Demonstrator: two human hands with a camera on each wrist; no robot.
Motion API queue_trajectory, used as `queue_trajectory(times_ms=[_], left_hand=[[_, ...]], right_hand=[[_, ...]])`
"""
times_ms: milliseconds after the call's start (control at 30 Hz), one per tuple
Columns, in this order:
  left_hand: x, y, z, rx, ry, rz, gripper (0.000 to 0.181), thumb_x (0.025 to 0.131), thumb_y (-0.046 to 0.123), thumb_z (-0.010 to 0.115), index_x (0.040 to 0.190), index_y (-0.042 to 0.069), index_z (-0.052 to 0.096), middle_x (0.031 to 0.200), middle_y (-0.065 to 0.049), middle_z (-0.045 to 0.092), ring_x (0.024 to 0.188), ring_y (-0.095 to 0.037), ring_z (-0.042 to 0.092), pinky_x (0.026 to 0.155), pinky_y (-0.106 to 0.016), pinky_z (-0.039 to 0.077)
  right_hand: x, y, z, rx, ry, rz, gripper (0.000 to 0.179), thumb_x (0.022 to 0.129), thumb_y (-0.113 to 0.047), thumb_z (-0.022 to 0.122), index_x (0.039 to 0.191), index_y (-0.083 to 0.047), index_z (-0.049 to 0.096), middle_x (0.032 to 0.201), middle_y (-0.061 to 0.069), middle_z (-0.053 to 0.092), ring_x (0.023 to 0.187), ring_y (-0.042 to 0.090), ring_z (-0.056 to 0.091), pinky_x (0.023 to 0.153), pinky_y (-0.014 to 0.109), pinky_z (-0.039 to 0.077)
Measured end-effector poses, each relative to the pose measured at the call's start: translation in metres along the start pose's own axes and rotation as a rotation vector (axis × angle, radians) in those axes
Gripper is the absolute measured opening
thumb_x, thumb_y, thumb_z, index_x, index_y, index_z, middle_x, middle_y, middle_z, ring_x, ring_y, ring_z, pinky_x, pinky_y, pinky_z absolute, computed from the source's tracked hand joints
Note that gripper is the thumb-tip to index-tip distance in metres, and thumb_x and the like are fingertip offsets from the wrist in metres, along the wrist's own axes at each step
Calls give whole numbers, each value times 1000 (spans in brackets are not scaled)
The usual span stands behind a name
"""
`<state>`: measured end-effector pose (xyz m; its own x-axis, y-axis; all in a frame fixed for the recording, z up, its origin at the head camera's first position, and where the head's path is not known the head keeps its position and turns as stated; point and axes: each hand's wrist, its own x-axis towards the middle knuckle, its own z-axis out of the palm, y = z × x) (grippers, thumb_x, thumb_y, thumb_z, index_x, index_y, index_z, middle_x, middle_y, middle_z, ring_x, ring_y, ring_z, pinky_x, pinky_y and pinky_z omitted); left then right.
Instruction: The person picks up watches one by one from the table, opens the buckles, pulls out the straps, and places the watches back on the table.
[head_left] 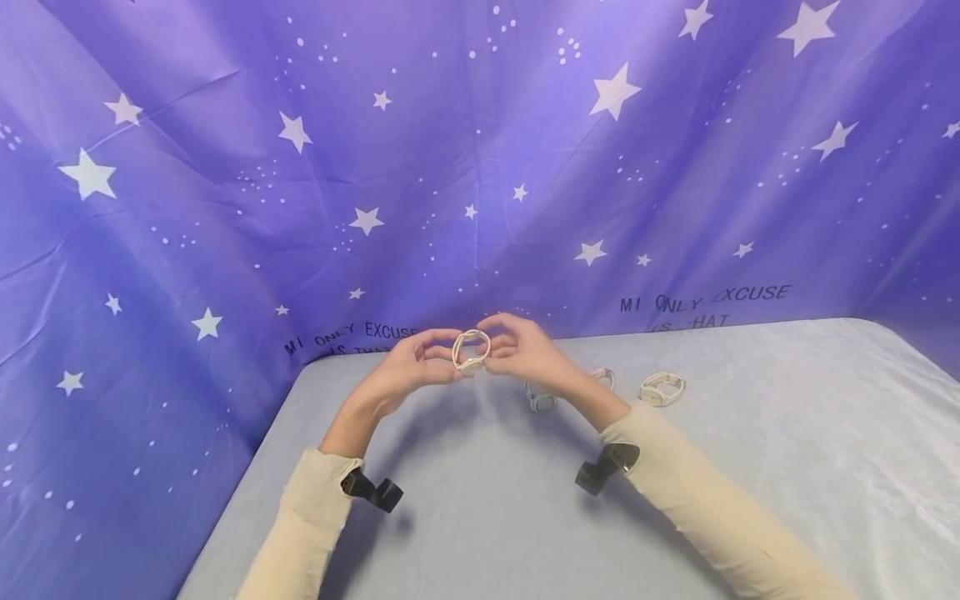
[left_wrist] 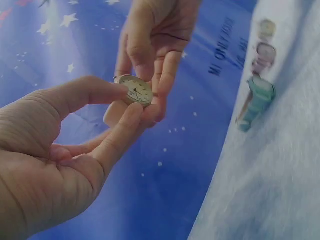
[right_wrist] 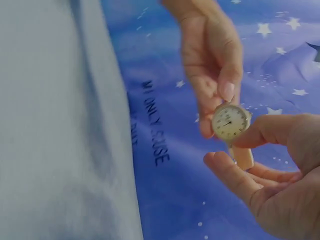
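Note:
A cream wristwatch (head_left: 472, 364) with its strap in a loop is held up between both hands, above the far part of the table. My left hand (head_left: 405, 371) pinches its left side between thumb and fingers. From the other side, the thumb and fingers of my right hand (head_left: 528, 354) grip it too. In the left wrist view the round watch dial (left_wrist: 136, 91) shows dark numerals and hands. The right wrist view shows the same dial (right_wrist: 231, 122), with the pale strap (right_wrist: 243, 157) hanging below it.
On the grey cloth-covered table (head_left: 480, 517) lie a cream watch (head_left: 662, 388), a pinkish watch (left_wrist: 264, 56) and a green watch (left_wrist: 261, 97). My right forearm partly hides some of them in the head view. A purple star-printed curtain (head_left: 450, 150) hangs behind the table.

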<state>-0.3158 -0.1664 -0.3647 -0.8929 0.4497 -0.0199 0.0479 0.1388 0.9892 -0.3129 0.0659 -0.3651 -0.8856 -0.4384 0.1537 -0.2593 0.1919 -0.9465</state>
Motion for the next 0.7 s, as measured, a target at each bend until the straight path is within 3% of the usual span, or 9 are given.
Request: queue_trajectory(times_ms=[200, 333, 633, 700], left_hand=[[7, -4, 5, -93, -14, -33, 51, 98, 0, 61, 144, -13, 44, 119, -14, 73, 99, -14, 74, 99, -39, 58], [7, -10, 9, -91, 4, -39, 49, 96, -3, 62, 142, -15, 47, 121, -19, 73, 96, -14, 74, 98, -40, 58], [8, -13, 12, -146, 64, -50, 51, 93, -9, 64, 141, -14, 48, 100, -3, 77, 89, -12, 74, 87, -30, 62], [8, -14, 11, -154, 74, -52, 50, 92, -9, 64, 140, -14, 49, 96, -1, 77, 88, -12, 75, 89, -33, 62]], right_hand=[[-4, -3, -6, 177, -4, 135, 61, 90, 3, 67, 147, 1, 45, 128, 29, 66, 107, 27, 71, 103, 42, 56], [-4, 1, -6, 305, -17, 203, 58, 93, 6, 61, 148, 4, 42, 131, 33, 62, 104, 22, 71, 103, 40, 56], [-3, 6, -11, 412, -66, 235, 59, 96, 4, 61, 150, 8, 38, 132, 29, 63, 107, 23, 72, 105, 41, 54], [-2, 6, -11, 431, -68, 247, 59, 95, 5, 63, 149, 8, 39, 129, 27, 66, 106, 22, 73, 107, 43, 52]])
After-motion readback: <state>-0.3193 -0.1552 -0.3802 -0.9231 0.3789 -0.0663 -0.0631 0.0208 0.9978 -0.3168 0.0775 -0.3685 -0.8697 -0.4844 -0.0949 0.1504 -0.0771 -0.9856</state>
